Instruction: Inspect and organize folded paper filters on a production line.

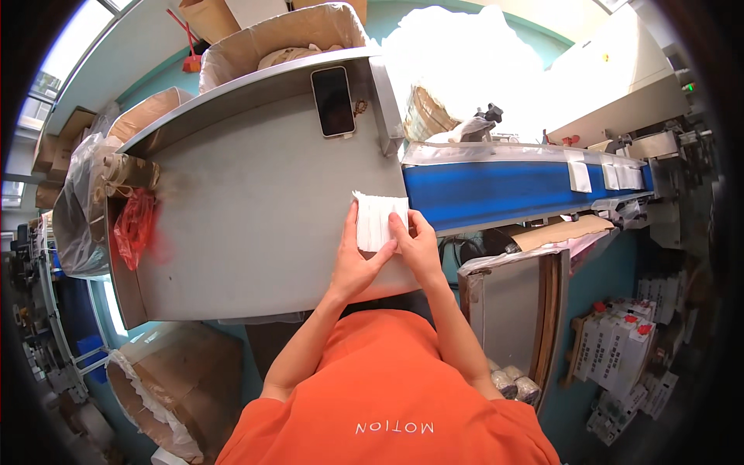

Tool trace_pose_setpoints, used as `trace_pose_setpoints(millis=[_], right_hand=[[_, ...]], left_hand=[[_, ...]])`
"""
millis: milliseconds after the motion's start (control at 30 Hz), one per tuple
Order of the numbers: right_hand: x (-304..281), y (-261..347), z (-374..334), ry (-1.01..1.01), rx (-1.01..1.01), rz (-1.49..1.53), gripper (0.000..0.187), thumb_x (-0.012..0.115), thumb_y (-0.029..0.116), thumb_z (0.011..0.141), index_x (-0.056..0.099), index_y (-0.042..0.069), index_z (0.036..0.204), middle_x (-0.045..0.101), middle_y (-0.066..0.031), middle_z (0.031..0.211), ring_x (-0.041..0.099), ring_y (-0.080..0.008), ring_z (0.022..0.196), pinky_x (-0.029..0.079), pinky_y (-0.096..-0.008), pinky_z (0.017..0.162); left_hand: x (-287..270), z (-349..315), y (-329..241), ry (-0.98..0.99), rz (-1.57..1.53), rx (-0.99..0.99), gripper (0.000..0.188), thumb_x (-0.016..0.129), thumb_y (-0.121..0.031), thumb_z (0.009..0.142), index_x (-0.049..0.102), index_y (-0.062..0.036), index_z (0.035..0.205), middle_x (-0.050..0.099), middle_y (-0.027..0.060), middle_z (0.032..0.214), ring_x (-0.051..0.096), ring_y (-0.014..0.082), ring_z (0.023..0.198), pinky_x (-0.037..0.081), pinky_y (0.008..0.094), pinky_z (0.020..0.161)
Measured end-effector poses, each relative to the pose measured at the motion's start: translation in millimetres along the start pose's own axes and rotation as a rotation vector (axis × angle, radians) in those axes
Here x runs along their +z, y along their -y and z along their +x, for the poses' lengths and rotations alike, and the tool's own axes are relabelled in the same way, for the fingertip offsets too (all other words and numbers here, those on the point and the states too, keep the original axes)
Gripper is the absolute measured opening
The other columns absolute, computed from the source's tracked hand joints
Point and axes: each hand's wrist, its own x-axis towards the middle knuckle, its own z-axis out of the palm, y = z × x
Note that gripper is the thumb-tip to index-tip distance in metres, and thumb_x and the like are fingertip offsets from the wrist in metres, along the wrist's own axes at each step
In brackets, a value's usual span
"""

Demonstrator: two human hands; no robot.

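A small stack of flat white packets (376, 217) is held between my two hands, over the right edge of the grey metal table (240, 209). My left hand (353, 260) is wrapped round the stack's left side, its thumb at the near edge. On the other side, my right hand (418, 248) grips the stack with its thumb lying on top. The blue conveyor belt (488, 186) begins just to the right of my hands. Farther along it lie several similar white packets (579, 177). What the packets contain cannot be made out.
A phone (334, 102) lies at the table's far right, near a raised metal side wall (384, 105). A red plastic bag (136, 225) hangs at the left edge. Lined cardboard boxes (287, 35) stand behind the table. Below right are a wood-framed bin (511, 310) and stacked white cartons (616, 349).
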Motion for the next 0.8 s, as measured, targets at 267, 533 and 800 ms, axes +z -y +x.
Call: trace_pose_setpoints(millis=[267, 533, 800], right_hand=[[-39.3, -22.4, 3.0, -0.043, 0.384, 0.557, 0.03, 0.059, 0.022, 0.098, 0.056, 0.002, 0.12, 0.066, -0.0075, 0.107, 0.065, -0.0146, 0.093, 0.052, -0.0275, 0.071], [-6.1, -2.4, -2.6, 0.102, 0.214, 0.21, 0.041, 0.066, 0.036, 0.094, 0.059, 0.001, 0.114, 0.065, -0.0039, 0.096, 0.058, -0.0081, 0.084, 0.049, -0.023, 0.07], [-20.6, -12.2, 7.1, -0.152, 0.296, 0.327, 0.049, 0.063, 0.044, 0.095, 0.054, 0.0, 0.115, 0.064, -0.0081, 0.1, 0.064, -0.0134, 0.086, 0.053, -0.0248, 0.067]], left_hand=[[-6.6, 5.7, 3.6, -0.03, -0.032, -0.01, 0.081, 0.072, -0.016, 0.086, 0.024, 0.0, 0.149, 0.045, 0.019, 0.141, 0.049, 0.0256, 0.128, 0.043, 0.0359, 0.104], [2.7, 8.0, 3.0, 0.058, -0.161, -0.064, 0.072, 0.065, -0.016, 0.092, 0.025, -0.001, 0.15, 0.046, 0.0178, 0.141, 0.048, 0.0247, 0.129, 0.041, 0.0348, 0.105], [-1.1, 11.4, 2.1, 0.105, -0.184, -0.097, 0.066, 0.058, -0.015, 0.097, 0.022, -0.0021, 0.152, 0.043, 0.0146, 0.145, 0.046, 0.0223, 0.131, 0.038, 0.0344, 0.107]])
